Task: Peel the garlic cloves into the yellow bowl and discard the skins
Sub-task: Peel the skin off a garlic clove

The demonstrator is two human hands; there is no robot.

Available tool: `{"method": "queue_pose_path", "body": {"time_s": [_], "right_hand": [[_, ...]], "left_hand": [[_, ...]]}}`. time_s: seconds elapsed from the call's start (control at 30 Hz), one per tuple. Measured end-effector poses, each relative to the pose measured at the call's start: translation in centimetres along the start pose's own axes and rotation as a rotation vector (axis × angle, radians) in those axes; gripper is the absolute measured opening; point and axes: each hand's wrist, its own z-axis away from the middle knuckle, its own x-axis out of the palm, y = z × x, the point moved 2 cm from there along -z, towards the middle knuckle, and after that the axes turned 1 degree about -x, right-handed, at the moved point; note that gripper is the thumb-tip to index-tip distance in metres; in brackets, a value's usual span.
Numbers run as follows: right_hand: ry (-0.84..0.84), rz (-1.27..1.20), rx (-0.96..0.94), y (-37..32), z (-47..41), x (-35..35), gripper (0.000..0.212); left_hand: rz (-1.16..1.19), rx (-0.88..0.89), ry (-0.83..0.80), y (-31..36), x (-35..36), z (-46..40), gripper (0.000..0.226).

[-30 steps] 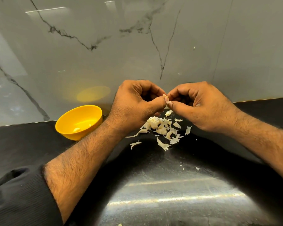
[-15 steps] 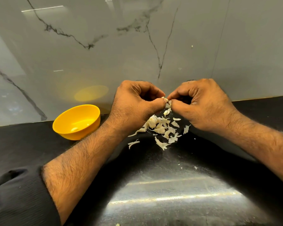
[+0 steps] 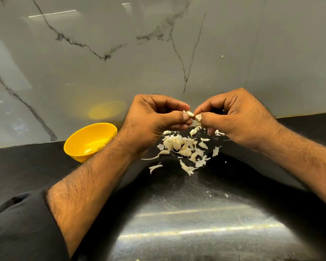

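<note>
Both hands meet up over the middle of the glossy black stone counter point(image 3: 177, 232); the left hand point(image 3: 154, 121) has its fingers curled in and pinches a small pale garlic clove point(image 3: 190, 114) between thumb and forefinger; the right hand point(image 3: 239, 119) is curled too, thumb and fingertip nipping a bit of papery skin point(image 3: 198, 117) right beside that clove, so the two are pretty much touching.

Straight below the hands sits a loose heap of whitish garlic skins point(image 3: 184, 149), spread toward the near side, with a few stray flakes further out to the right and near.

The round yellow plastic bowl point(image 3: 77, 142) is off to the left, tucked just in front of the grey marble-look wall panel point(image 3: 158, 53) where the counter's far edge meets it; the left forearm crosses in front of its right rim; there's one peeled pale clove point(image 3: 88, 151) lying inside at the bottom.

Room-wise: the near stretch of counter between the forearms is open, just specks on it; a black ribbed sleeve point(image 3: 17, 228) sits pushed up at the near left.
</note>
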Motion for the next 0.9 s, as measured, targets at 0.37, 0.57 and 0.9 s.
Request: {"method": "queue_pose_path", "body": {"time_s": [0.37,0.57,0.9], "right_hand": [[-0.013,0.262,-0.081,0.3,-0.2,-1.1,0.02],[0.021,0.273,-0.281,-0.7,0.3,-0.1,0.009],[0.032,0.409,-0.286,-0.2,0.0,0.5,0.015]], "left_hand": [[-0.003,-0.05,0.012,-0.2,-0.1,-0.1,0.013],[-0.125,-0.033,0.067,-0.5,0.2,-0.1,0.013],[-0.126,-0.005,0.085,-0.2,0.8,0.2,0.012]]}}
